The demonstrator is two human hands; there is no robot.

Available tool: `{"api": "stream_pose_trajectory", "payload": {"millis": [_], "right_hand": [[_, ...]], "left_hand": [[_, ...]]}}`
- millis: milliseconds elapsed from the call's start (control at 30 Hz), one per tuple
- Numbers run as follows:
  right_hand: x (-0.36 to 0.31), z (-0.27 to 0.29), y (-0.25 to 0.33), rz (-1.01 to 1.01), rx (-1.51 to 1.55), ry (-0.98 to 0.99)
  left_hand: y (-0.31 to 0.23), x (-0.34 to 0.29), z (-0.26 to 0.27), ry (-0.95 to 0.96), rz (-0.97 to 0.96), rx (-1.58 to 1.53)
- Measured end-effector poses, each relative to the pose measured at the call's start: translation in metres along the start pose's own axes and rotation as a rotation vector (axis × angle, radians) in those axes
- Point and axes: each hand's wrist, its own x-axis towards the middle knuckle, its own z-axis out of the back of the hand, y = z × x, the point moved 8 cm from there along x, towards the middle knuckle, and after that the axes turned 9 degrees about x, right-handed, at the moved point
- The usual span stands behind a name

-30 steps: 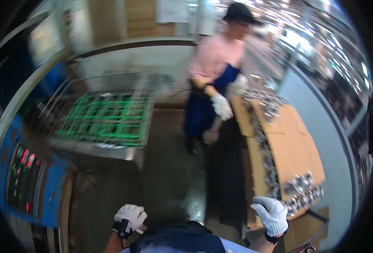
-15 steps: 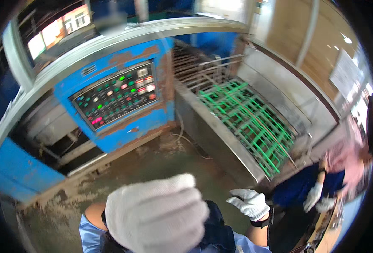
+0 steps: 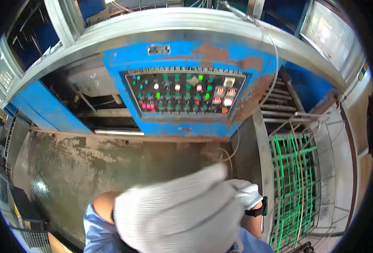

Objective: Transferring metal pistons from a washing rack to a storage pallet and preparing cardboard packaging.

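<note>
My left hand (image 3: 178, 211), in a white knitted glove, fills the lower middle close to the camera. Its fingers stretch toward the right, side by side and slightly bent, and I see nothing held in them. Just behind it shows part of my right hand (image 3: 247, 193), also in a white glove, with a dark band on the wrist. The left hand covers most of its fingers, so I cannot make out their pose. Beyond both hands stands a blue machine with a control panel (image 3: 182, 91) full of lit and unlit buttons; neither hand reaches it.
On the right, a metal-edged conveyor holds a green grid rack (image 3: 294, 181). A thin hose (image 3: 275, 63) hangs from the metal frame rail (image 3: 186, 21). Wet, stained floor (image 3: 81, 168) spreads before the machine. A dark box (image 3: 26, 204) stands at the lower left.
My view has swung to the right-hand side's opposite, leftward, so the panel now faces me. The co-worker has left the picture. My right hand has come behind my left.
</note>
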Motion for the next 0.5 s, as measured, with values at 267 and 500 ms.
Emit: {"api": "stream_pose_trajectory", "payload": {"millis": [267,500], "right_hand": [[0.189,0.013,0.099,0.319,-0.263,0.178],[0.330,-0.060,0.151,0.252,0.418,0.147]], "left_hand": [[0.114,0.021,0.019,0.617,-0.046,-0.045],[0.209,-0.053,0.037,0.869,0.122,0.090]]}}
